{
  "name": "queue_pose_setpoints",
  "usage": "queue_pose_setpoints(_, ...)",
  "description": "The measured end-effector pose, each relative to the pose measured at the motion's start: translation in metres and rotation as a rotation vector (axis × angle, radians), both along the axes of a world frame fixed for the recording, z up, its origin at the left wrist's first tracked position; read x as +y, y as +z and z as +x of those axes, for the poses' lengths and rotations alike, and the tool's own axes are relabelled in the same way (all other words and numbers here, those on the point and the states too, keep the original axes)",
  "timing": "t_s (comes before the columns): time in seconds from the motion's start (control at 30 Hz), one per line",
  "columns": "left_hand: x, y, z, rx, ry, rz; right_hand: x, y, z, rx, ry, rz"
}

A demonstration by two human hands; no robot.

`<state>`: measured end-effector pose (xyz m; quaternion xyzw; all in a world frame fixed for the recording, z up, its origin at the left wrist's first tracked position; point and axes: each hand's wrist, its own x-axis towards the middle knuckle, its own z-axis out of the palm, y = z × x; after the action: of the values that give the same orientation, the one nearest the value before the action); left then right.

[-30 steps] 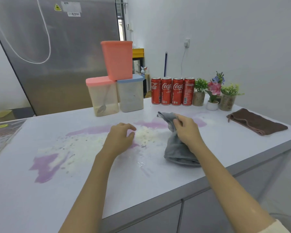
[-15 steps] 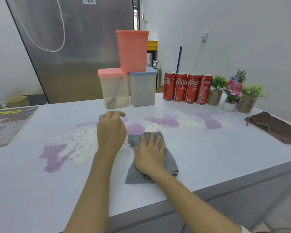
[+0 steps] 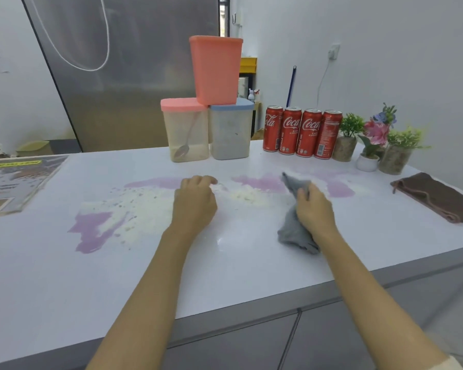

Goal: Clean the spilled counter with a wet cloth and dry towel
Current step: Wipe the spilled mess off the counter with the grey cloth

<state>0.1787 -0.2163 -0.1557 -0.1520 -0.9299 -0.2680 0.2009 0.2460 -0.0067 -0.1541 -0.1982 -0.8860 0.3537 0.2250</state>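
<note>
A white counter [image 3: 238, 276] carries a spill of white powder [image 3: 145, 206] and purple liquid [image 3: 91, 231], stretching from left to right across its middle. My right hand [image 3: 314, 209] grips a grey wet cloth [image 3: 292, 231], bunched up on the counter right of the powder, one corner poking up toward the far purple patch [image 3: 337, 185]. My left hand [image 3: 195, 201] rests on the counter at the powder's middle, fingers loosely curled and holding nothing. A brown dry towel [image 3: 436, 196] lies folded at the far right.
Three stacked plastic containers [image 3: 214, 108] stand at the back, one with a spoon inside. Several red cola cans [image 3: 302, 132] and three small potted plants [image 3: 372, 145] line the back right. A flat printed board [image 3: 14, 180] lies at the left end. A steel fridge stands behind.
My right hand has swept the grey cloth from the counter's middle back to the right and now grips it bunched instead of pressing it flat. The left hand stays put.
</note>
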Motion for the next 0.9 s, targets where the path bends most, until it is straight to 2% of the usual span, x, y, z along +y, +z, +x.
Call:
queue_pose_setpoints(0.07,0.005,-0.003,0.002,-0.024,-0.034,-0.084,-0.005,-0.018,-0.003,-0.235,0.000,0.240)
queue_pose_setpoints(0.13,0.005,-0.003,0.002,-0.026,-0.029,-0.103,-0.026,-0.025,-0.011,-0.324,0.061,0.342)
queue_pose_setpoints(0.2,0.001,-0.001,0.001,-0.014,-0.007,-0.081,-0.055,-0.026,-0.021,-0.329,0.124,0.378)
queue_pose_setpoints(0.3,-0.002,0.002,0.000,0.041,0.015,-0.022,-0.085,-0.026,-0.035,-0.214,0.229,0.369)
queue_pose_setpoints(0.33,-0.002,0.002,0.000,0.055,0.012,0.003,-0.088,-0.023,-0.036,-0.158,0.274,0.260)
queue_pose_setpoints(0.4,-0.002,0.003,-0.001,0.062,0.007,0.063,-0.084,-0.011,-0.035,-0.063,0.327,-0.153)
queue_pose_setpoints(0.47,0.003,0.005,0.000,0.047,-0.006,0.121,-0.061,0.002,-0.028,0.060,0.276,-0.512)
queue_pose_setpoints(0.57,0.027,0.014,0.003,0.036,-0.067,0.166,-0.010,0.021,-0.005,0.218,0.172,-0.635)
queue_pose_setpoints(0.67,0.073,0.024,0.006,-0.033,-0.173,0.099,0.045,0.039,0.020,0.323,0.085,-0.573)
queue_pose_setpoints(0.77,0.125,0.030,0.007,-0.086,-0.263,0.016,0.097,0.047,0.030,0.360,-0.021,-0.401)
queue_pose_setpoints(0.9,0.181,0.028,0.000,-0.116,-0.312,0.000,0.156,0.039,0.026,0.238,-0.099,-0.175)
